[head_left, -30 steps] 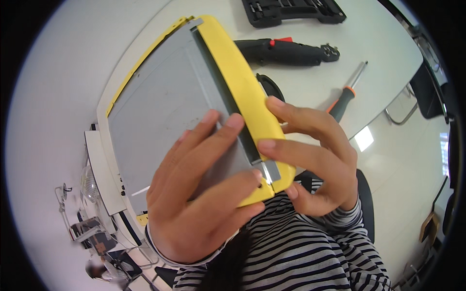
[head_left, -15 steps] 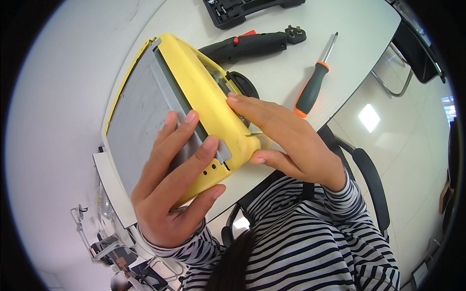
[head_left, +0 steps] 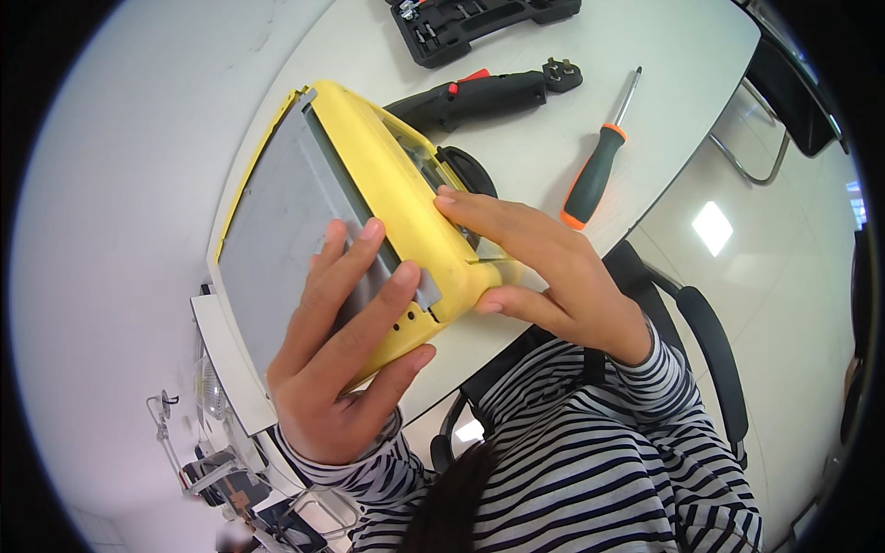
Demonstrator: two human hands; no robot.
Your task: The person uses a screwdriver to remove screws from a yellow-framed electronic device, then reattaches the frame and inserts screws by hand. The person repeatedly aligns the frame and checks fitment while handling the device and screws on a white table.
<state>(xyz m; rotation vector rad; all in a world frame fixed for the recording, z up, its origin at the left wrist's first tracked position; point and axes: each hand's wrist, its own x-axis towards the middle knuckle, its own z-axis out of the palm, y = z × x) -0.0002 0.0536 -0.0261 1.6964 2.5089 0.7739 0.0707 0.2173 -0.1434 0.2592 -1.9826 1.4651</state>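
Observation:
A yellow box-shaped machine (head_left: 383, 184) with a flat grey plate (head_left: 281, 217) is held tilted on its side at the near edge of the white table. My left hand (head_left: 336, 369) grips its near end, fingers spread over the plate and thumb on the yellow casing below. Around the near right corner, my right hand (head_left: 562, 276) is closed, its fingers over the open side and its thumb under the corner. A black round part (head_left: 468, 173) sticks out of that open side. The machine's underside and far side are hidden.
A screwdriver (head_left: 595, 175) with a green-and-orange handle lies to the right on the white table (head_left: 687, 88). Behind the machine are a black power tool (head_left: 484, 100) with red switches and a black tool case (head_left: 489, 23). Chair armrests (head_left: 710, 350) stand near me.
The whole scene, machine and hands included, sits slightly lower and further right in the picture. Both hands keep the same hold on the machine.

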